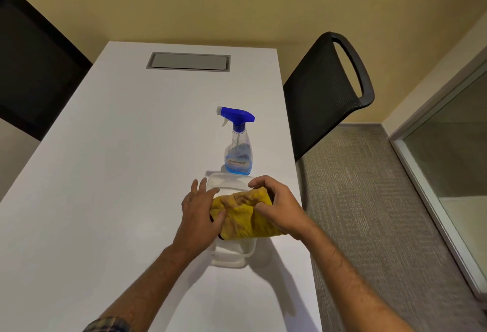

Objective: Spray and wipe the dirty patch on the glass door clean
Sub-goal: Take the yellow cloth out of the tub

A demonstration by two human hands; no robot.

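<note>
A folded yellow cloth point(243, 215) lies on top of a clear plastic container point(232, 252) near the table's right side. My right hand point(279, 206) grips the cloth's right end, fingers curled over it. My left hand point(199, 210) presses flat on the cloth's left end, thumb on the fabric. Just behind the container stands a clear spray bottle point(238, 152) with a blue trigger head and a little blue liquid in it. A glass door or panel point(453, 152) in a pale frame shows at the far right; no dirty patch can be made out on it.
The white table point(118, 173) has a grey cable hatch point(188, 62) at its far end. A black mesh chair point(329, 86) stands at the table's right side, and a dark chair point(34, 68) at the left. Grey carpet point(369, 213) lies between table and glass.
</note>
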